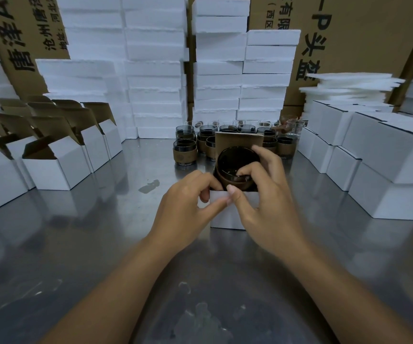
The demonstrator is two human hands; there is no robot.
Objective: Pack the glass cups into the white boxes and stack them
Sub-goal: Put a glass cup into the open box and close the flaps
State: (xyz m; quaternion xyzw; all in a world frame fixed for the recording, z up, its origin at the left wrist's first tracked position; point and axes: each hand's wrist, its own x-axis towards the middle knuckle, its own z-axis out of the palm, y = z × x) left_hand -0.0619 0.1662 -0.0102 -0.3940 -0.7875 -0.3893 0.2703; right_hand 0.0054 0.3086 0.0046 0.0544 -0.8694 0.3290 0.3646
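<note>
A small white box (227, 216) stands open on the steel table in front of me, its brown lid flap upright behind it. A dark glass cup with a brown sleeve (235, 167) sits partly inside the box mouth. My right hand (262, 194) grips the cup, fingers over its rim and thumb on the box's near wall. My left hand (188, 202) pinches the box's near left edge. Several more sleeved glass cups (185, 150) stand grouped behind the box.
Open empty white boxes (51, 162) with raised flaps line the left. Closed white boxes (386, 175) are stacked on the right, with foam sheets (349, 88) on top. Tall white foam stacks (155, 70) and brown cartons (364, 33) fill the back.
</note>
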